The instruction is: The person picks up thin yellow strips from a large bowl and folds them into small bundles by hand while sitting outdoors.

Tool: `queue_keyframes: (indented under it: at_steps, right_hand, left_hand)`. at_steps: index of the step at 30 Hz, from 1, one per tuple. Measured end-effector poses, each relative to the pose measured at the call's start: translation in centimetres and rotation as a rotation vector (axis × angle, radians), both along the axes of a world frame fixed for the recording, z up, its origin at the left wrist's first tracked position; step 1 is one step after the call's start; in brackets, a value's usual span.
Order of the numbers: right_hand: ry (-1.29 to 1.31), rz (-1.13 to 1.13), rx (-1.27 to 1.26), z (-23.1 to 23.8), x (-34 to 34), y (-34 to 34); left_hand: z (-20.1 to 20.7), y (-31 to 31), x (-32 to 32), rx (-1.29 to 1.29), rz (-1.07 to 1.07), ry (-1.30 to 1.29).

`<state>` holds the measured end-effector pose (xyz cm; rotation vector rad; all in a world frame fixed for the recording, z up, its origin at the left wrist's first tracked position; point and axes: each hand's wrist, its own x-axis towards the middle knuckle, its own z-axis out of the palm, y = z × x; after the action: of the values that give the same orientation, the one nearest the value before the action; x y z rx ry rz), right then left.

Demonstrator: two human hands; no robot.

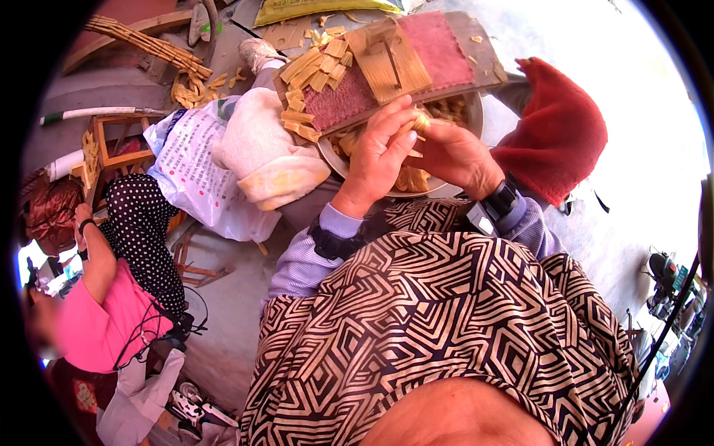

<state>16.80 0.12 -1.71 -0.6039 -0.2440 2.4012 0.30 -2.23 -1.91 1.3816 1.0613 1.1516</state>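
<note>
My left hand (378,156) and my right hand (462,154) meet just below the long board. Between their fingertips is a small pale-yellow knotted strip (422,121), pinched by both hands. Under them stands a round metal basin (478,126) with more yellow knotted pieces in it, partly hidden by my hands and the board. Across the basin's far side lies the wooden board (487,56), bearing red cloth (439,50). A flat wooden block (381,65) with a raised handle rests on the cloth. Flat yellow strips (321,67) are heaped at its left.
A pink towel (264,141) and a white printed plastic bag (204,163) lie to the left. Red cloth (558,126) covers my right knee. At far left sits another person in a pink top (111,316). A yellow sack (320,9) and a bamboo-stick bundle (152,46) lie beyond.
</note>
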Motion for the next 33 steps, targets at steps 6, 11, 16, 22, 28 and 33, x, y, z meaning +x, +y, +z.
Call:
queue_keyframes:
  at_steps: [6,11,16,22,28,33]
  right_hand:
    - [-0.472,-0.114,0.401,0.1,-0.6,0.3]
    - [-1.211,-0.195,1.245,2.0,-0.4,1.4]
    - [-1.152,-0.186,1.177,2.6,0.0,0.9]
    - [-0.745,-0.437,0.649,1.6,-0.5,0.8]
    - [-0.704,-0.487,0.626,0.9,0.3,1.3]
    - [-1.184,-0.331,1.001,2.9,3.1,2.1]
  left_hand:
    - [3.4,1.2,-0.2,0.035,-0.011,0.226]
    - [4.0,2.4,1.1,0.11,0.101,0.53]
    - [3.0,2.8,1.4,0.192,0.186,0.675]
    - [3.0,1.7,0.8,-0.613,0.11,-0.295]
    - [3.0,-0.8,-0.6,-0.538,-0.051,-0.131]
    - [3.5,-0.3,-1.8,0.142,0.161,0.621]
